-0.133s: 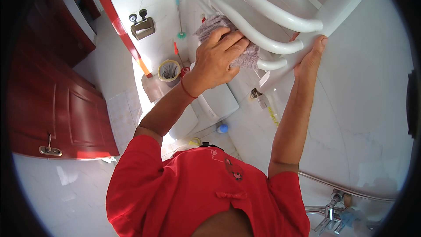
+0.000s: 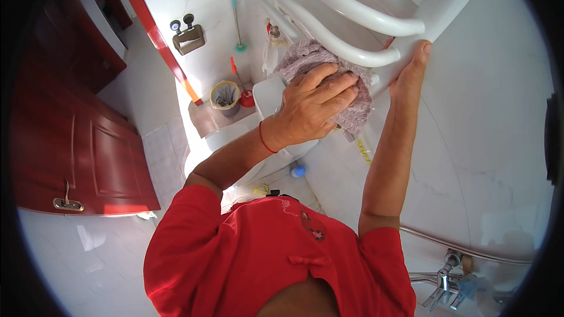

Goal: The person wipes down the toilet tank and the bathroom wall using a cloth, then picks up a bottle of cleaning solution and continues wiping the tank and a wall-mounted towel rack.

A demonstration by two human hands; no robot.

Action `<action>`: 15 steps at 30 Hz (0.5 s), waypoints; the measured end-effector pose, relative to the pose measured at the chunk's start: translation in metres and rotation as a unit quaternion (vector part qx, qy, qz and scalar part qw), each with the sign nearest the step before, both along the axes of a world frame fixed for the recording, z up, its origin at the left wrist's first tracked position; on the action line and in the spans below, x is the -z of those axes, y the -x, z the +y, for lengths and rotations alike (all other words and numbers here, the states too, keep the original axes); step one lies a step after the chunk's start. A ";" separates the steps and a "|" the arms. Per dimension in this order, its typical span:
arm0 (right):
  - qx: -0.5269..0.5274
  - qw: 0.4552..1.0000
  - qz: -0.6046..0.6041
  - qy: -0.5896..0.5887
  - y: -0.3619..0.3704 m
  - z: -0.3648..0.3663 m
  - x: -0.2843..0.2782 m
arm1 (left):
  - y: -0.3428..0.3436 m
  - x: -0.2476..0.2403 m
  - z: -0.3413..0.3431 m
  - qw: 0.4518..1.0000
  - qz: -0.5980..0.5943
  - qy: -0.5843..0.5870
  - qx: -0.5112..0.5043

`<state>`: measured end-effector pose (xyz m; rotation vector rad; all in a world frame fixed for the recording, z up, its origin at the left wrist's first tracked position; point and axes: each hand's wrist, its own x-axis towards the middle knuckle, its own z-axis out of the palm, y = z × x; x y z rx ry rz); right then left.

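Hands apart, both clamped: left hand [image 2: 311,103] on the mauve cloth [image 2: 357,108], right hand [image 2: 411,73] around the white rack [image 2: 443,3]!
Cloth's bunched up at the lower bars [image 2: 364,57]; a loose fold could snag there, or slip away if that left grip slackens.

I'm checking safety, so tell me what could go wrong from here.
The cloth, under the fingers of the left hand, could slip and drop. The right hand, holding the smooth side of the rack, might slide. The left hand could bump the rack's curved bars nearby.
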<state>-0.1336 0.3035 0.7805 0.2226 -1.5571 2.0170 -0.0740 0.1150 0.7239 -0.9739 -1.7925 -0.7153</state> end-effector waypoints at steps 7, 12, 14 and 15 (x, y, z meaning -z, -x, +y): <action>-0.014 0.999 -0.020 -0.023 -0.003 0.003 0.001 | 0.020 0.015 -0.020 0.995 -0.009 -0.056 -0.087; 0.019 0.999 -0.017 -0.022 0.004 0.003 0.004 | 0.036 0.013 -0.041 0.980 -0.106 -0.140 -0.092; 0.029 0.999 -0.030 -0.031 0.004 0.004 0.006 | 0.013 0.012 -0.029 0.987 -0.111 -0.108 -0.037; 0.029 0.999 -0.028 -0.029 0.003 0.006 0.005 | 0.005 0.013 -0.023 0.987 -0.105 -0.121 -0.014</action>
